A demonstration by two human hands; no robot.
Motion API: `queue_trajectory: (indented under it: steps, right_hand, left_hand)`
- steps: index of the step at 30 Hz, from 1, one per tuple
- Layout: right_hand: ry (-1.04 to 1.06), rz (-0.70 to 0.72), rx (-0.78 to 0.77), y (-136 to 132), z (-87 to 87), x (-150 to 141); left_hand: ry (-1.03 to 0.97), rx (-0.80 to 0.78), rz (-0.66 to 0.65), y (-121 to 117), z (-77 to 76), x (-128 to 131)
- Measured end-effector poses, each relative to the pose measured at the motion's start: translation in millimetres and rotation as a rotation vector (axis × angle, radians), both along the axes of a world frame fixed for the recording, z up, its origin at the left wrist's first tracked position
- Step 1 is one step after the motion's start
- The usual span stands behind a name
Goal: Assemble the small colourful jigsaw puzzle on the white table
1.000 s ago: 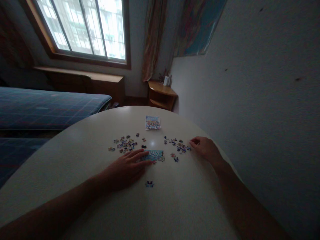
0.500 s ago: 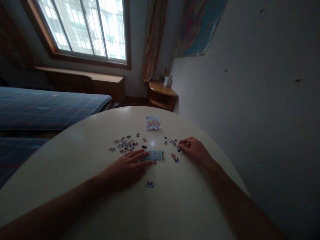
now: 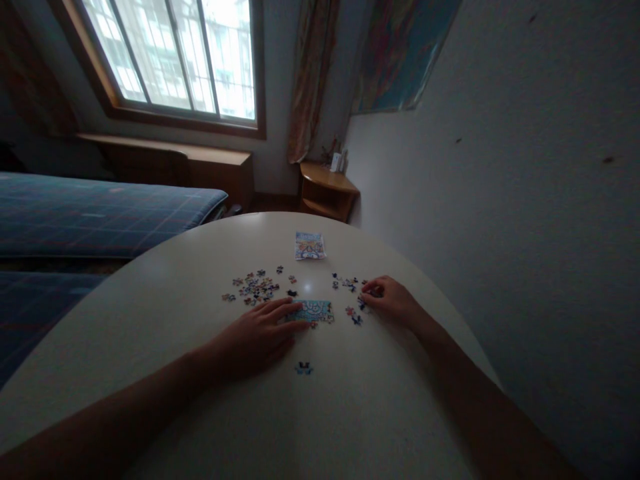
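Note:
My left hand point(image 3: 265, 331) lies flat with its fingers stretched over the left part of a joined jigsaw section point(image 3: 318, 310), hiding some of it. My right hand point(image 3: 391, 300) is at the loose puzzle pieces point(image 3: 349, 285) on the right, thumb and fingers pinched together by a piece; the fingertips hide what is between them. Below the right cluster, a red piece and a dark blue piece point(image 3: 357, 320) lie close together. A single blue piece point(image 3: 303, 368) rests on its own nearer to me.
A heap of puzzle pieces point(image 3: 257, 288) spreads left of the joined section. Toward the back of the round white table point(image 3: 240, 237) lies a small picture sheet or packet point(image 3: 309, 247). A plaid-covered bed point(image 3: 100, 217) stands beyond at left, a wall point(image 3: 510, 220) at right.
The whole view has shifted slightly, so everything sits a little further right. My left hand stays on the joined section, and my right hand stays pinched at the right-hand pieces.

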State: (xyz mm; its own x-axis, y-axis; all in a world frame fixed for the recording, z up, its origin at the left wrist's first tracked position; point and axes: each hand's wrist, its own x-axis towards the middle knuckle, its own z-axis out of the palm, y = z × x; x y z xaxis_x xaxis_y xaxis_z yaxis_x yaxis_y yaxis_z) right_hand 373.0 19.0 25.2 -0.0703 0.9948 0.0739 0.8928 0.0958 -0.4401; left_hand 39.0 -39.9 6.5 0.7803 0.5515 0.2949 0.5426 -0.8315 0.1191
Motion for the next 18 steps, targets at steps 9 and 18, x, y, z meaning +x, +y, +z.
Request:
queue_trajectory:
  steps: [9, 18]
  right_hand:
    - [-0.072, -0.115, -0.041, -3.9, 2.8, 0.0]
    - [-0.083, -0.083, -0.052, -5.5, 5.5, -5.9]
  left_hand:
    - [0.020, -0.019, 0.012, -1.2, 3.4, 0.9]
    - [0.041, -0.012, 0.019, -0.8, 1.7, 0.7]
